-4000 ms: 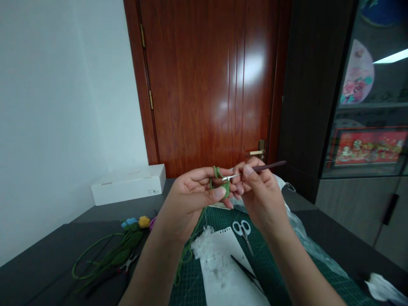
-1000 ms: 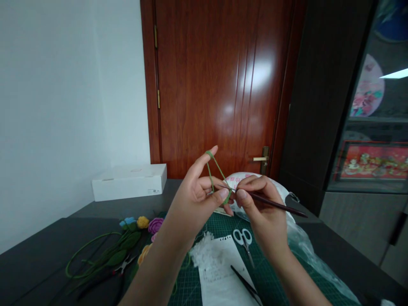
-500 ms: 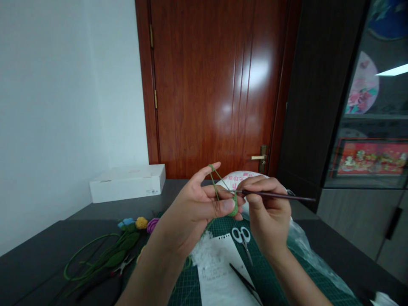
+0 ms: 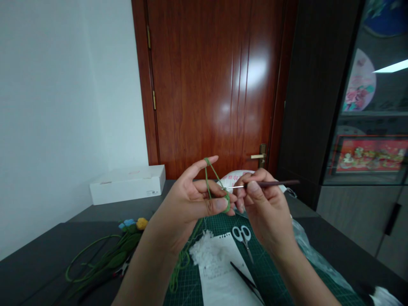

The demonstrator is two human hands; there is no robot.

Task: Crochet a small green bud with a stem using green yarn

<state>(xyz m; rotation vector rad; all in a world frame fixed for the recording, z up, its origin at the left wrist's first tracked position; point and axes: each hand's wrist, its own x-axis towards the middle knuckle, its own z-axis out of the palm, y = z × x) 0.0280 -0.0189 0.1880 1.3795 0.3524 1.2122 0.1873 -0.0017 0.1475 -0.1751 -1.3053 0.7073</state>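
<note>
Through the head camera I look across a dark table [image 4: 35, 250] that carries a green gridded cutting mat [image 4: 269, 274], and two bare hands work in the air above the mat. The left hand [image 4: 191, 202] is half open: its index finger points out with green yarn [image 4: 207, 176] looped round it, while the thumb and lower fingers pinch a small green crochet piece [image 4: 227, 205] above the mat's far part. The right hand [image 4: 266, 206] is curled, thumb and fingers closed on the dark handle of a crochet hook [image 4: 279, 184]; the metal tip points left, at the yarn by the piece.

On the mat I see notebook paper [image 4: 219, 293] with a torn edge, a clump of white stuffing [image 4: 200, 250] lying partly on it, black tweezers [image 4: 245, 276] across it, white-handled scissors [image 4: 244, 241] and a loose green tangle of yarn strands [image 4: 181, 261]. Left of the mat lie a blue flower [image 4: 129, 222], a yellow flower [image 4: 142, 223] and green leaves and stems [image 4: 121, 255]. Clear plastic [image 4: 306, 240] spreads over the mat's right side.

Beyond the mat, to the left, a long white box [image 4: 127, 185] sits against a pale wall [image 4: 57, 106]. Straight beyond stands a shut, glossy red-brown door [image 4: 204, 85]; beyond and right, a glass-fronted cabinet [image 4: 357, 216] shows a red framed picture [image 4: 371, 155].
</note>
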